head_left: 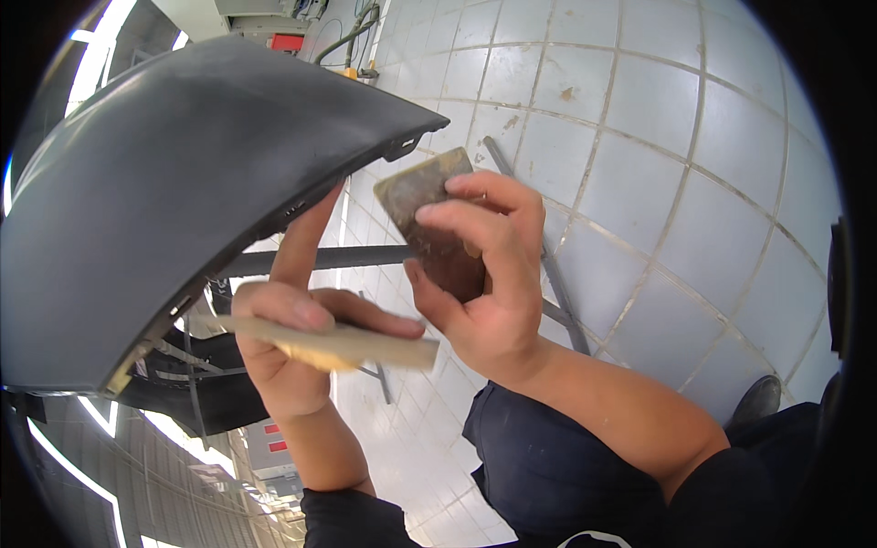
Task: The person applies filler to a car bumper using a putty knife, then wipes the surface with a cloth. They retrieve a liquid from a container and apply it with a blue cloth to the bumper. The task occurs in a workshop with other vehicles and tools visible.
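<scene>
Holding, left hand: the left hand (274, 300) pinches a flat tan block (393, 351) between thumb and fingers, and one finger points up to the bumper's edge; I cannot tell if that finger touches it
Tan block: seen from its thin side, a bit blurry, with a yellow patch underneath; it is low in front of the bumper's edge, left of the right hand
Right hand: the right hand (501, 292) is curled, with its thumb and fingers pinching a brown block (440, 256)
Brown block: flat, with worn, blotchy grey and brown marks, tilted, just above the tan block and apart from it
Bumper: a big, smooth, dark grey car bumper (183, 173) fills the left side, with small clips and slots along its edge
Bar: a dark bar (361, 257) runs behind both hands
Floor: pale tiles (639, 219) with dirty lines between them
Shoe: a dark shoe (756, 402) shows at the right
</scene>
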`<state>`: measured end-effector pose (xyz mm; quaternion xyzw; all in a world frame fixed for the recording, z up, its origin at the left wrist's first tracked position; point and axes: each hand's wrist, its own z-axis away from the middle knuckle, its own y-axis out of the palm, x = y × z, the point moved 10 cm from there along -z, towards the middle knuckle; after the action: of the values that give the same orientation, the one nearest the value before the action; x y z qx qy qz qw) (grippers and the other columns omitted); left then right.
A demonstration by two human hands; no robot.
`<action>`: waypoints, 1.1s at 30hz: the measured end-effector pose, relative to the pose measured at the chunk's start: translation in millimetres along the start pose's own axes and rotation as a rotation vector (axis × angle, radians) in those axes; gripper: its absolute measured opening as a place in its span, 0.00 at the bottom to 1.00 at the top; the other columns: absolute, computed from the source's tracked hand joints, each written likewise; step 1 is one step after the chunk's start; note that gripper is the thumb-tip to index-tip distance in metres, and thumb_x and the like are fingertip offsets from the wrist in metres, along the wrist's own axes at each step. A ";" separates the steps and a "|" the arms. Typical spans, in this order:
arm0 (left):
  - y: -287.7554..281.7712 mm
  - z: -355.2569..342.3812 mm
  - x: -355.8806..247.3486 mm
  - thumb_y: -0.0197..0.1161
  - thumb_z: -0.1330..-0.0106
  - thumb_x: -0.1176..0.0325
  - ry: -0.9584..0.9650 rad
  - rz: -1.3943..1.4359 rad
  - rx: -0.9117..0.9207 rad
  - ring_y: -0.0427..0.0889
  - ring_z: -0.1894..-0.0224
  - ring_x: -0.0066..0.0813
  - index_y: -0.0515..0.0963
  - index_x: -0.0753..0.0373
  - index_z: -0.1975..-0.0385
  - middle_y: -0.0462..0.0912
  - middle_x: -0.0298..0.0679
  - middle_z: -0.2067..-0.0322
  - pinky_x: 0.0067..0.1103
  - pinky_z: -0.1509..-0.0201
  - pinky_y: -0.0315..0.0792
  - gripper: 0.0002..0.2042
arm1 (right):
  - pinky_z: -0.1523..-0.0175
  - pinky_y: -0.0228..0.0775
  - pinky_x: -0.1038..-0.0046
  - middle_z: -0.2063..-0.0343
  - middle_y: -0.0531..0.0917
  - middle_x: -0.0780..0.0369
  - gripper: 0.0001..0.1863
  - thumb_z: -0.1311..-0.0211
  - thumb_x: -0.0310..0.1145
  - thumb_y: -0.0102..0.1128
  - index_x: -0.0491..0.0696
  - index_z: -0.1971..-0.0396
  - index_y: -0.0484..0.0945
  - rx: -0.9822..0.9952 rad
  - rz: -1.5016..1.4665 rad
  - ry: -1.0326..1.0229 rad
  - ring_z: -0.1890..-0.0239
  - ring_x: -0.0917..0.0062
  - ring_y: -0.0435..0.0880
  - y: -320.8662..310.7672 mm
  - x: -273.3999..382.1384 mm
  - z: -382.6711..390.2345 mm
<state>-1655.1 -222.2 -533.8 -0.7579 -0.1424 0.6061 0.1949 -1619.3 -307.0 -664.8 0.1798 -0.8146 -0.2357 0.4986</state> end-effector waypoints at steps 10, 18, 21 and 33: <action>16.5 -16.9 -14.6 0.57 0.28 0.63 -0.031 -0.116 0.226 0.87 0.66 0.58 0.70 0.56 0.53 0.44 0.75 0.33 0.32 0.71 0.88 0.09 | 0.46 0.64 0.70 0.46 0.69 0.58 0.27 0.56 0.18 0.69 0.51 0.52 0.76 -0.112 -0.006 -0.064 0.50 0.68 0.69 8.6 9.1 -13.8; 10.8 -18.9 -16.4 0.70 0.38 0.68 -0.096 -0.053 -0.012 0.84 0.66 0.68 0.72 0.63 0.66 0.50 0.79 0.36 0.39 0.73 0.87 0.12 | 0.46 0.64 0.70 0.48 0.70 0.59 0.26 0.57 0.19 0.69 0.52 0.54 0.77 -0.134 0.006 -0.128 0.50 0.69 0.70 7.0 13.7 -19.0; 10.4 -17.7 -17.7 0.68 0.36 0.66 -0.097 -0.081 -0.019 0.84 0.66 0.68 0.72 0.62 0.67 0.50 0.79 0.36 0.38 0.75 0.87 0.11 | 0.47 0.64 0.70 0.48 0.71 0.60 0.26 0.57 0.19 0.69 0.53 0.54 0.77 -0.134 0.015 -0.154 0.50 0.69 0.70 8.1 16.8 -17.0; 7.7 -14.3 -16.7 0.53 0.27 0.61 -0.081 -0.101 0.017 0.84 0.67 0.69 0.72 0.63 0.68 0.52 0.76 0.36 0.39 0.77 0.87 0.12 | 0.47 0.64 0.69 0.50 0.73 0.62 0.25 0.58 0.21 0.69 0.55 0.56 0.78 -0.141 0.058 -0.271 0.51 0.69 0.70 10.5 27.4 -14.5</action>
<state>-1645.1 -238.3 -520.3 -0.7230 -0.1831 0.6266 0.2260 -1618.9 -315.8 -633.2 0.0871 -0.8608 -0.2998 0.4019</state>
